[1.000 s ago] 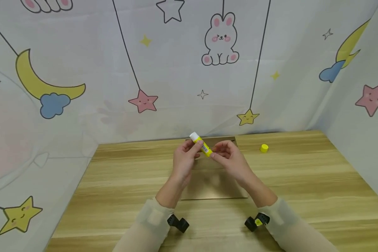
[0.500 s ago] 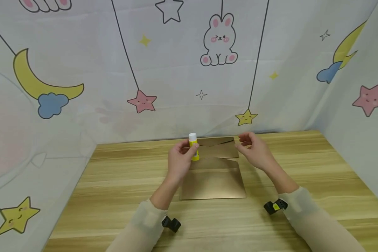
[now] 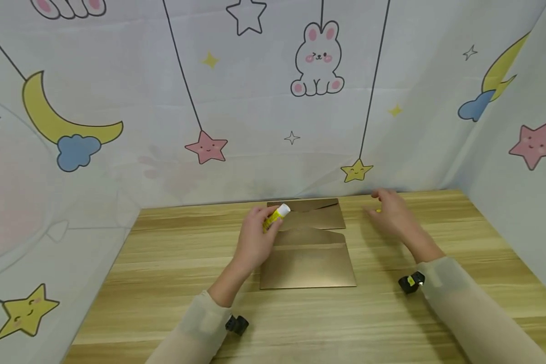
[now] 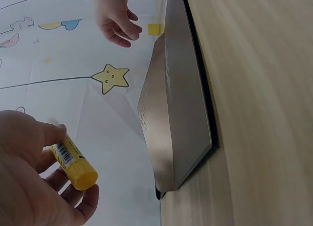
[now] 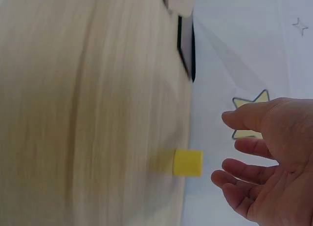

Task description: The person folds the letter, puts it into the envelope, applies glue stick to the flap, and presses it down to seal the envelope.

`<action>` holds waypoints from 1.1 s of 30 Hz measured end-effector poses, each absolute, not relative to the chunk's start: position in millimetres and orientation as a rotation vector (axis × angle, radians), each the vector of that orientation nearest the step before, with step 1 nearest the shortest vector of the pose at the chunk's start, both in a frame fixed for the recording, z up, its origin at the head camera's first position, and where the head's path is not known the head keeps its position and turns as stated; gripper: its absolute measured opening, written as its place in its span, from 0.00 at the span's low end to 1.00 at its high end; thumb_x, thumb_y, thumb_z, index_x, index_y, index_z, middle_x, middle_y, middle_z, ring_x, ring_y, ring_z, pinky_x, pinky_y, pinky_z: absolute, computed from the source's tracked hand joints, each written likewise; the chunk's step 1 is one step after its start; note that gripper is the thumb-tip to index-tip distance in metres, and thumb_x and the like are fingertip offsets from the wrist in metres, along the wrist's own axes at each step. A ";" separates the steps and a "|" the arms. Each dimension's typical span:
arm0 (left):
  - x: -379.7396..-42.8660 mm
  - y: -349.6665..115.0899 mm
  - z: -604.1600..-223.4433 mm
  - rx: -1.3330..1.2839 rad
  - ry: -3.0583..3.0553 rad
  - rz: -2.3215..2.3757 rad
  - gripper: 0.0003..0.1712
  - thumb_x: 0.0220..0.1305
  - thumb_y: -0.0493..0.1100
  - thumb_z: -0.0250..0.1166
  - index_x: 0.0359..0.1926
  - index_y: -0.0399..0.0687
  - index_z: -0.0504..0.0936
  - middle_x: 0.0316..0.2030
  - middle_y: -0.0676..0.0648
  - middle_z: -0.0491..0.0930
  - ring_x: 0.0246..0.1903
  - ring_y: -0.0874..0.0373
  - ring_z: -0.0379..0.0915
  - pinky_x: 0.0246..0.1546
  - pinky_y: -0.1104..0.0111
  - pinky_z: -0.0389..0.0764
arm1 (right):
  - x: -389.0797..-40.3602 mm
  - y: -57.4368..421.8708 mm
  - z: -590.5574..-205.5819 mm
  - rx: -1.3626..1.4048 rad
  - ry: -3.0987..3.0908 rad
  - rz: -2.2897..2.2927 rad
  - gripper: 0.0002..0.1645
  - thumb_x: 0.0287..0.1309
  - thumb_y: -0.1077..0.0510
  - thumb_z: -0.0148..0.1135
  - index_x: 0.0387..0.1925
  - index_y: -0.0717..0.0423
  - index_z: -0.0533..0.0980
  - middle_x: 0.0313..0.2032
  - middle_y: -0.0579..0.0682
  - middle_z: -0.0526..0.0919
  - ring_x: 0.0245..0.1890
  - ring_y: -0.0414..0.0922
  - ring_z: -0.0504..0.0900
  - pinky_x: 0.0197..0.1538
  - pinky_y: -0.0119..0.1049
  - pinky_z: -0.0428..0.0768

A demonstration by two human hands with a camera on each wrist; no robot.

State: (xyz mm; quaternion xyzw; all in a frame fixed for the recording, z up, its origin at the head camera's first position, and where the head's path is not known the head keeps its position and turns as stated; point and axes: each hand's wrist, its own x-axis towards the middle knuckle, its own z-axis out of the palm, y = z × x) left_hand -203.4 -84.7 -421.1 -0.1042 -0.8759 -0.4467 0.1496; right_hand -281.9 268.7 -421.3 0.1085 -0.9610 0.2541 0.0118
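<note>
My left hand (image 3: 255,237) grips a yellow glue stick (image 4: 72,163) with a white tip, tilted above the left edge of the envelopes. In the head view a bronze envelope (image 3: 307,268) lies with its flap spread toward the back. A second bronze envelope (image 3: 318,217) lies behind it. My right hand (image 3: 393,215) hovers over the small yellow cap (image 5: 188,162) on the table; its fingers are loosely bent and apart from the cap in the right wrist view. The head view shows only a sliver of the cap past the hand.
The wood-grain table (image 3: 173,303) runs back to a white curtain (image 3: 255,101) printed with stars, moons and rabbits. More curtain stands along the left and right sides. Black wrist cameras (image 3: 237,325) sit on both sleeves.
My right hand has left the glue stick and moved right to the cap. The left hand keeps the glue stick, now lower and tilted to the right, uncovering the envelopes.
</note>
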 end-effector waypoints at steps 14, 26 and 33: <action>-204.4 -88.9 -425.3 -0.411 -2.600 -0.976 0.14 0.68 0.40 0.76 0.51 0.42 0.87 0.43 0.48 0.84 0.43 0.51 0.75 0.45 0.59 0.80 | -293.5 287.3 -431.6 0.374 -3.112 0.645 0.25 0.71 0.61 0.65 0.61 0.76 0.73 0.57 0.76 0.77 0.58 0.71 0.76 0.58 0.65 0.77; -204.3 -88.1 -428.2 -0.488 -2.622 -0.792 0.15 0.66 0.40 0.77 0.52 0.42 0.88 0.45 0.47 0.86 0.44 0.50 0.78 0.47 0.57 0.81 | -293.3 288.9 -438.0 0.398 -3.108 0.625 0.21 0.69 0.64 0.66 0.56 0.75 0.75 0.53 0.73 0.80 0.54 0.69 0.79 0.56 0.64 0.78; -203.1 -88.5 -430.4 -0.493 -2.627 -0.749 0.16 0.65 0.40 0.78 0.52 0.42 0.89 0.44 0.47 0.85 0.43 0.50 0.78 0.46 0.56 0.81 | -294.1 288.7 -441.9 0.399 -3.081 0.648 0.21 0.69 0.65 0.65 0.57 0.76 0.75 0.55 0.74 0.80 0.56 0.70 0.78 0.58 0.65 0.77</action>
